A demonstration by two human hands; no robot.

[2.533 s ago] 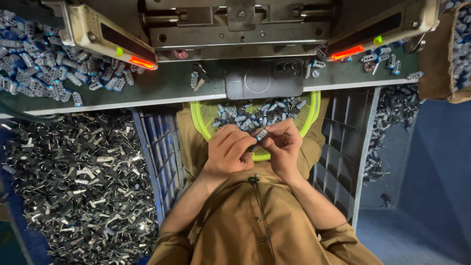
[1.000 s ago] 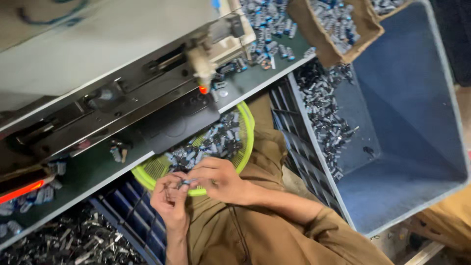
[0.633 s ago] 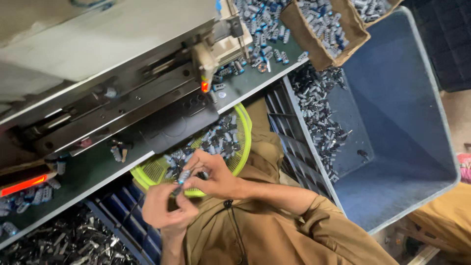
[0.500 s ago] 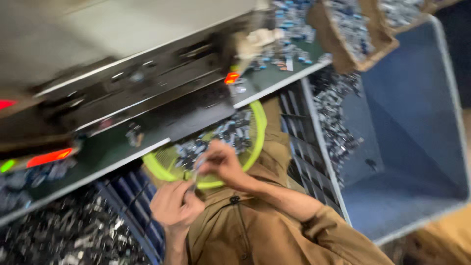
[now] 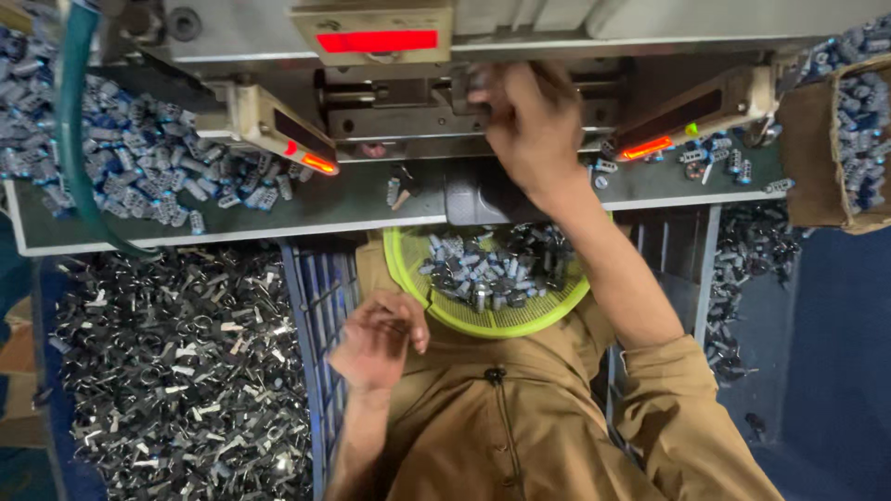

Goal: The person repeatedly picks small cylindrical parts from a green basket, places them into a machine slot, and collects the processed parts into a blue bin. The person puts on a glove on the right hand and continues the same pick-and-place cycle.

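Basket (image 5: pixel 419 278) of small parts (image 5: pixel 497 269) on lap before surface (image 5: pixel 306 209), machine (image 5: pixel 418 102) behind it, scrap bin (image 5: pixel 176 371) left, box (image 5: pixel 817 158) right

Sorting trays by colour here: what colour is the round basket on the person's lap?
Bright yellow-green basket, seen in the head view.

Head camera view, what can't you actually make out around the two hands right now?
- Right hand, head view: motion blur hides whether its fingers hold a part at the machine.
- Left hand: curled fingers hide the palm, so any held piece is unseen.
- Yellow-green basket: far rim hidden under the table edge.
- Cardboard box: cut off by the right edge.
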